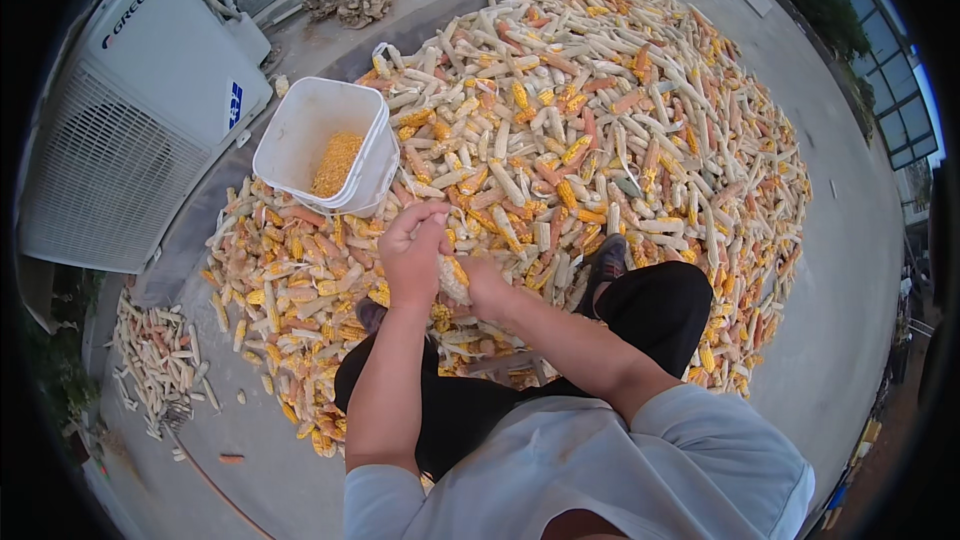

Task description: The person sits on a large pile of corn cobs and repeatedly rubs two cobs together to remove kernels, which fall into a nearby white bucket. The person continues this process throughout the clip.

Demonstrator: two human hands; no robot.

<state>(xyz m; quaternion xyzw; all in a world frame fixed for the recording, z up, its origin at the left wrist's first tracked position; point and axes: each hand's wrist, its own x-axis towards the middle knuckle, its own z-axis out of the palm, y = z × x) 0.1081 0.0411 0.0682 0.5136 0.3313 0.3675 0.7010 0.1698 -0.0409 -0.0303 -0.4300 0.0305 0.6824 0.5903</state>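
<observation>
A corn cob with yellow kernels on part of its side is held between my two hands. My left hand is closed around its upper part, with the thumb on top. My right hand grips its lower part from the right; its fingers are mostly hidden. Just beyond my left hand, a white square plastic bucket rests tilted on the corn pile, with loose yellow kernels in its bottom. Around my feet spreads a big heap of corn cobs, many stripped pale or reddish, others still bearing kernels.
A Gree air conditioner outdoor unit stands at the left. Below it lie a smaller pile of bare cobs and a long-handled rake. Rough stones sit along the raised ledge. Concrete floor borders the heap on the right.
</observation>
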